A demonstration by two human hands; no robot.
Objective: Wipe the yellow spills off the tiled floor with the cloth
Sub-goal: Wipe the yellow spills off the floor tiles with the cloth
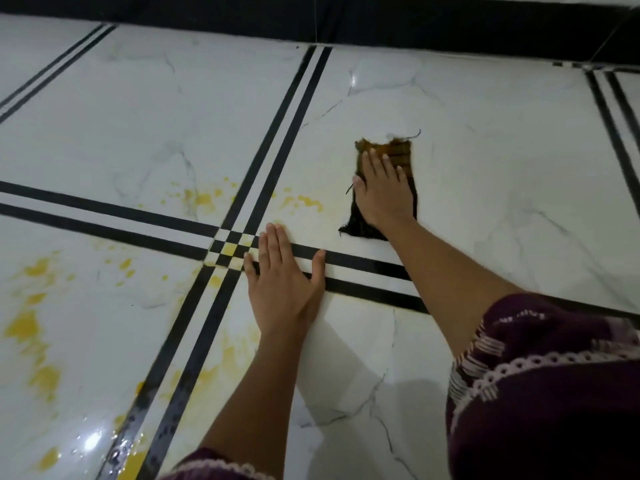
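Note:
A dark frayed cloth point(401, 152), stained yellow at its far end, lies flat on a white marble tile. My right hand point(382, 188) presses flat on top of it, fingers spread. My left hand point(282, 289) rests flat on the bare floor over the black stripes, holding nothing. Yellow spills lie left of both hands: splashes near the stripe crossing point(204, 199), a patch just left of the cloth point(306, 201), and big smears on the near-left tile point(29, 329).
The white tiled floor point(502, 174) has double black stripes crossing at a checkered square point(232, 247). A black skirting point(346, 19) runs along the far edge. Wet droplets and yellow film sit at the bottom left point(104, 441). My dark patterned garment point(554, 393) fills the lower right.

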